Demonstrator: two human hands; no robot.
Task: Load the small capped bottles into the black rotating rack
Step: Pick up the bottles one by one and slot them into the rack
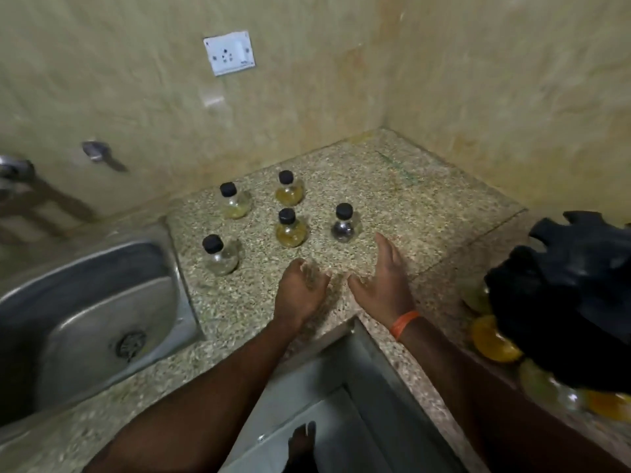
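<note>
Several small round glass bottles with black caps stand on the speckled counter [392, 199]: a clear one at front left [219, 256], one with pale contents behind it [234, 203], two with yellow contents [289, 189] [290, 230], and a dark-filled one [345, 225]. The black rotating rack [573, 295] sits at the right edge, with yellow-filled bottles [491, 339] hanging under it. My left hand [300, 291] hovers in front of the bottles, fingers loosely curled, empty. My right hand [382, 278], open with fingers extended, is just right of it, near the dark bottle.
A steel sink [85, 319] lies at the left, its rim beside the clear bottle. Tiled walls meet at the counter's back corner; a socket [228, 56] is on the wall. A tap [13, 172] sticks out at far left. The counter's front edge drops to the floor.
</note>
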